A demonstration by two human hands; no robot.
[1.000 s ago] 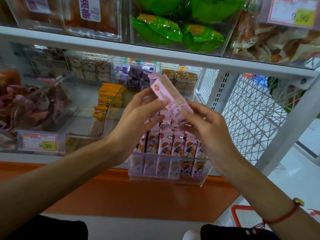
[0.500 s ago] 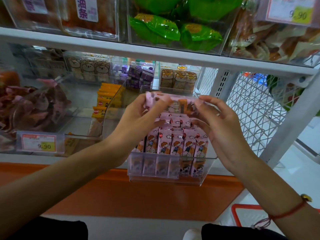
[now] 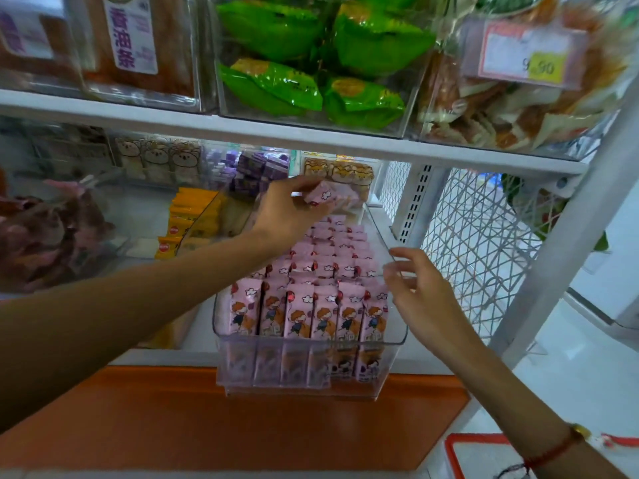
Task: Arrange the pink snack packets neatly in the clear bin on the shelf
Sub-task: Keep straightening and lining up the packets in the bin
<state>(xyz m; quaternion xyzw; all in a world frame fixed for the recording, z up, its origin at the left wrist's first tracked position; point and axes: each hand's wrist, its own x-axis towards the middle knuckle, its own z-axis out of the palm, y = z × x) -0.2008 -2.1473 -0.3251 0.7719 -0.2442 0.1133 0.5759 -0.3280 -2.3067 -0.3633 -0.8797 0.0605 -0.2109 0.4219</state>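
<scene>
Bin mostly filled. Pink packets [image 3: 313,314] stand upright in rows from the front wall back, front row tidy, faces forward. The clear bin [image 3: 397,337] sits on the lower shelf [image 3: 425,366], pulled forward so its front overhangs the shelf edge.

Left hand [image 3: 288,210] is reaching over the back of the bin, fingers curled round one loose pink packet [image 3: 323,195], held above the rear rows, not yet down in a row. Right hand [image 3: 420,293] holds nothing; fingers loosely bent, fingertips [image 3: 392,271] at the bin's right wall near its front corner. Touching or just beside, can't tell.

My read: near the end. Left to do: seat that packet at the back, straighten the rear rows (blurry from here, look less even than the front), probably push the bin back in.

Around it: white metal shelving with a wire mesh side panel [image 3: 477,243]. Upper shelf has clear bins of green packets [image 3: 311,84] and a price tag [image 3: 525,57] reading 9.90. Yellow packets [image 3: 186,216] in the bin to the left, purple ones [image 3: 259,171] behind. Orange panel [image 3: 242,420] below the shelf, red basket [image 3: 453,451] on the pale floor at lower right.
</scene>
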